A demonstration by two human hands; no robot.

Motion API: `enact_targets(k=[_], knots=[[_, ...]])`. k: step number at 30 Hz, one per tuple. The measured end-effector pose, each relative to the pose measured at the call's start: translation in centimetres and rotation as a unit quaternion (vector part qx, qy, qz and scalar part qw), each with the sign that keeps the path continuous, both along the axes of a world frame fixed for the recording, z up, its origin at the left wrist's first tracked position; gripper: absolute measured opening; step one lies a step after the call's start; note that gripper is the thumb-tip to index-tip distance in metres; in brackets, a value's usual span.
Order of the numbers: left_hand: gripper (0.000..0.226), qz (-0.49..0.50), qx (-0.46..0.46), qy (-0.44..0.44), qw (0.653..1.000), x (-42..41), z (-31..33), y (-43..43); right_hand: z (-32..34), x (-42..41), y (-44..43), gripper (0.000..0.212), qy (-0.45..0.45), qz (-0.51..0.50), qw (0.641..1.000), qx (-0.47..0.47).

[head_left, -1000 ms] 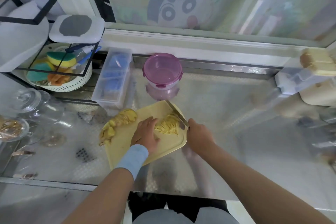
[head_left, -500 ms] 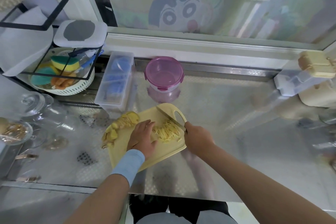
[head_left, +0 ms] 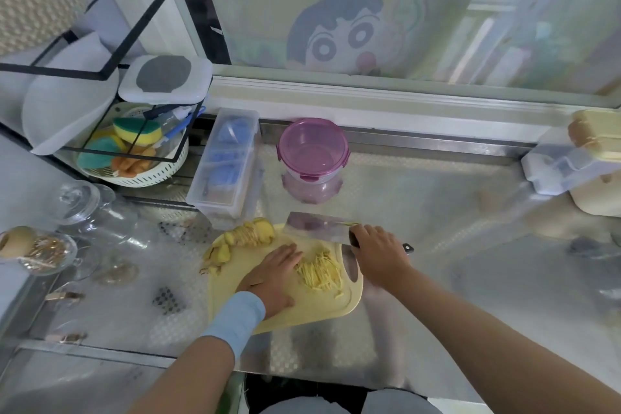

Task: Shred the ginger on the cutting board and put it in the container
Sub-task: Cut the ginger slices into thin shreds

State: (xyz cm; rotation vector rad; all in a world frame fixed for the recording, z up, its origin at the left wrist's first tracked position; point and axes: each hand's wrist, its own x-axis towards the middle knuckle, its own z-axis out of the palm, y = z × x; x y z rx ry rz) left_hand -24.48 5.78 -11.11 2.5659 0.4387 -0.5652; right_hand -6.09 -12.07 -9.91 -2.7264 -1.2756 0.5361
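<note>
A stainless steel counter (head_left: 437, 212) runs beneath a window (head_left: 336, 33) that bears a cartoon figure. A yellow cutting board (head_left: 302, 309) lies at the near edge of the counter.

Left hand (head_left: 272, 274): it rests flat on the board, palm down, with the fingers straight and together. The fingertips reach the left side of the shredded ginger (head_left: 319, 270). A light blue wristband (head_left: 235, 319) covers the wrist.

Right hand (head_left: 379, 252): its fingers are curled around the handle of a cleaver (head_left: 316, 227). The blade extends to the left over the far edge of the board, with its broad side turned upward. I cannot tell whether the blade touches the board.

The shredded ginger forms a loose pile of thin strips on the right half of the board, between the two hands. A row of sliced ginger (head_left: 250, 233) sits at the board's far left corner, and some uncut ginger pieces (head_left: 220, 252) lie just beside it at the left edge.

The container (head_left: 311, 153) is round, purple-rimmed and uncovered. It stands on the counter beyond the board, apart from it.

A clear plastic box (head_left: 225, 161) stands just left of the container. Further left, a white colander (head_left: 141, 178) holds sponges, and a glass jar (head_left: 90, 208) stands on the counter.
</note>
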Motion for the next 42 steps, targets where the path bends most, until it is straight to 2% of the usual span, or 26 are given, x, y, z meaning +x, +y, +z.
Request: enact_targets(k=[2,6,11,13,15,18,22,28,33,36,42], knots=[[0.094,0.004,0.005,-0.005,1.000,0.0,0.2,-0.2,-1.2,-0.2,-0.6,0.026,0.017,-0.001,1.000,0.007],[0.074,0.024,0.013,-0.053,0.998,-0.3,0.7,-0.3,-1.8,-1.0,-0.8,0.032,0.029,-0.014,0.999,0.011],[0.058,0.114,0.006,-0.085,0.990,-0.8,2.2,1.4,-1.1,-1.9,0.2,0.026,-0.051,-0.017,0.998,-0.037],[0.056,0.135,0.024,-0.082,0.987,-1.3,2.6,2.8,-0.1,-2.4,1.5,0.027,-0.082,-0.031,0.996,-0.018],[0.055,0.171,0.030,-0.074,0.982,-2.0,3.0,4.2,1.1,-3.3,3.5,0.036,-0.063,-0.011,0.998,0.004],[0.057,0.242,0.021,-0.062,0.968,-3.4,3.4,6.3,2.6,-5.2,8.0,0.049,-0.010,0.041,0.999,0.025],[0.063,0.293,0.007,-0.020,0.956,-4.9,3.3,8.7,2.7,-7.3,13.5,0.051,0.069,0.049,0.996,0.029],[0.068,0.262,-0.016,-0.046,0.964,-4.2,2.5,10.0,1.8,-8.2,17.8,0.060,0.126,0.035,0.991,-0.039],[0.098,0.214,0.052,0.052,0.974,-4.4,2.2,11.1,0.6,-8.7,19.3,0.066,0.106,0.014,0.992,-0.071],[0.078,0.259,0.018,0.040,0.965,-5.8,1.7,11.9,0.4,-8.4,19.5,0.071,0.108,-0.001,0.991,-0.081],[0.033,0.306,-0.059,-0.066,0.948,-6.8,0.7,12.3,0.1,-8.1,19.3,0.071,0.139,-0.017,0.989,-0.056]])
